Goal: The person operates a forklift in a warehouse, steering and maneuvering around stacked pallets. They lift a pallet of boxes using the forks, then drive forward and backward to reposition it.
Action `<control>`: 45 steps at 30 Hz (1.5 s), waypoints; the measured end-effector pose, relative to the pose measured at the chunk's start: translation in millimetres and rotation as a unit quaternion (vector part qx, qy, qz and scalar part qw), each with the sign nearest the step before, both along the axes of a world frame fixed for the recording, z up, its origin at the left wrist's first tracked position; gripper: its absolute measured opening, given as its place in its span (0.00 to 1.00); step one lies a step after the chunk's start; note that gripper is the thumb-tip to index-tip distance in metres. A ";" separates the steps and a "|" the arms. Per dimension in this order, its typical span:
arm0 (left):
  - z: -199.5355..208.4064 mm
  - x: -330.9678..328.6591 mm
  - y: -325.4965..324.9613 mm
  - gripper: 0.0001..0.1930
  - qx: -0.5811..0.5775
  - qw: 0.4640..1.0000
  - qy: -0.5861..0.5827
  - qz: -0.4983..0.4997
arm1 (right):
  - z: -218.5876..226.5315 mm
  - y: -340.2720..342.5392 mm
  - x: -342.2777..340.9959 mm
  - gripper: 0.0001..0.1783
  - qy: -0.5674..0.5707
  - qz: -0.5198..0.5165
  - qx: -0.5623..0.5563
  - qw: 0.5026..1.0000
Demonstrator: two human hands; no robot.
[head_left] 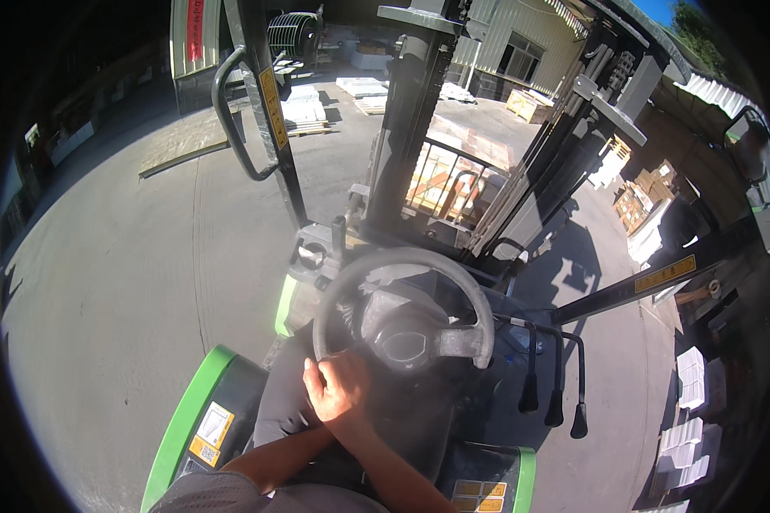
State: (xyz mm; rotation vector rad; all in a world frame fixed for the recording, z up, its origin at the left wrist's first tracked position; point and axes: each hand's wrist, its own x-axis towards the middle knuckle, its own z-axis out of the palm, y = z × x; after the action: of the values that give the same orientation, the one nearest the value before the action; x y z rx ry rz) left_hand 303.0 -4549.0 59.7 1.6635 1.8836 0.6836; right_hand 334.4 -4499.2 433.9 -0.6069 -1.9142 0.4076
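I sit at the controls of a forklift with a dark, dusty steering wheel [468, 282]. My right hand [338, 389] reaches across to the wheel's lower left rim and looks closed around it, knuckles up. From the left comes my left forearm [282, 457], passing under the right wrist. My left hand is hidden beneath the right one, so its fingers do not show. To the right of the wheel stand three control levers [554, 410] with black knobs, touched by neither hand. A short dark lever [339, 232] rises beyond the wheel's left side.
Ahead stands the forklift mast [406, 128], with a load [453, 179] seen through its bars. Pallets of pale slabs [304, 111] lie on the yard's far side. Wooden crates [646, 197] and white stacks [691, 376] line the right. A grab handle [222, 111] is on the left post.
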 end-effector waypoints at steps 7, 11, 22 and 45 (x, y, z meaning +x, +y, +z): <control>-22.2 -0.7 6.9 0.16 0.060 0.997 -0.051 0.020 | -10.0 -5.9 74.4 0.11 -0.095 0.026 -0.123 0.988; -38.5 -20.1 1.5 0.16 0.112 0.990 -0.077 0.021 | -8.9 9.6 108.6 0.08 -0.051 -0.157 0.002 0.986; -70.1 -64.0 -13.8 0.20 0.054 0.990 0.082 -0.102 | 61.8 149.3 9.7 0.20 0.130 -0.263 -0.094 0.951; 10.4 -67.2 -25.9 0.14 -0.036 0.985 0.110 -0.127 | 63.5 127.9 9.3 0.16 0.123 -0.294 -0.150 0.936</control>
State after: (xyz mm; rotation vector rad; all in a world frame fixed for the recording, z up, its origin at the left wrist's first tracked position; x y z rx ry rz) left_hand 235.8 -4574.9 70.1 1.9534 1.7722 0.3346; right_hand 343.8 -4371.3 497.4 -1.2268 -1.3538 0.3658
